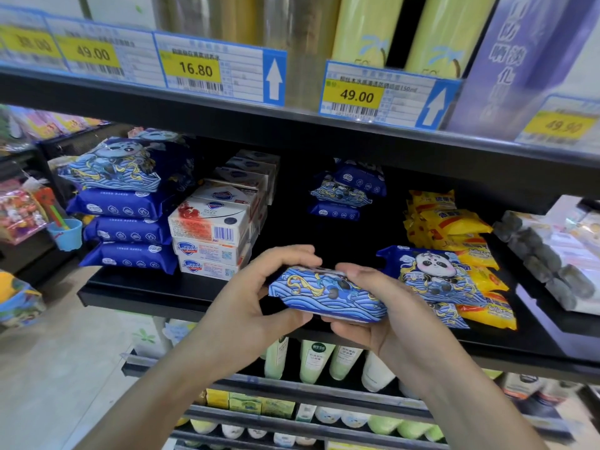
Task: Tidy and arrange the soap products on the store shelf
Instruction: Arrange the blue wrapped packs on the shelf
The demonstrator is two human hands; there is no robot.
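A blue panda-print pack (328,295) is gripped at both ends by the left hand (256,306) and right hand (383,323) above the shelf (136,287) front edge, seemingly for stacking with the matching packs (126,203) stacked behind, beside Safeguard soap boxes (211,235).

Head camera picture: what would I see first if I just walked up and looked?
First, two hands in the middle: the left hand and right hand hold a blue wave-patterned pack at the shelf's front edge. Just right of it lies a panda pack beside bright yellow packs. On the left stands a tall stack of blue packs next to white soap boxes.
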